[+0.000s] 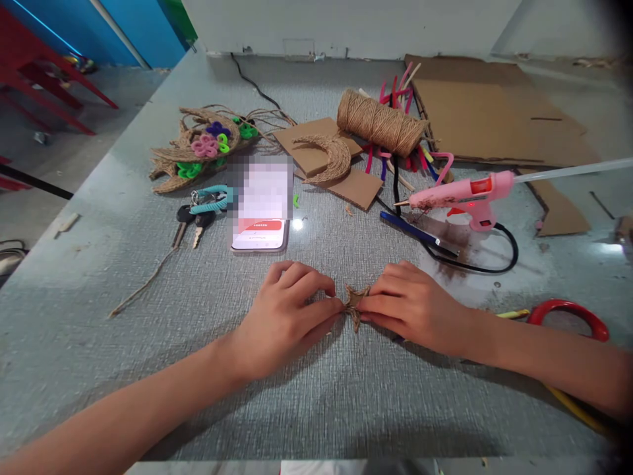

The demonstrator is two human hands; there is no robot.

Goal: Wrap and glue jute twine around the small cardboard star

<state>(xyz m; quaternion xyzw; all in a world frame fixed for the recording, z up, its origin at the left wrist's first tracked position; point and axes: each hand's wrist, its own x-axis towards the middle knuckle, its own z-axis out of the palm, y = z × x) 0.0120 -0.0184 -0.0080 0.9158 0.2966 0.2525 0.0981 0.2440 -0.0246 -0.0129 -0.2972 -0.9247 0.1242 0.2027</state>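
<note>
Left fingers (324, 309) and right fingers (380, 304) pinched the star (355, 299) from either side; uneven pulling could have bent it or loosened its twine edging (356, 323).

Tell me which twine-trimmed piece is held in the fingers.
The small pointed piece, pinched by the left hand and right hand. The crescent lies on the cardboard; the flowered pieces lie beyond the keys.
</note>
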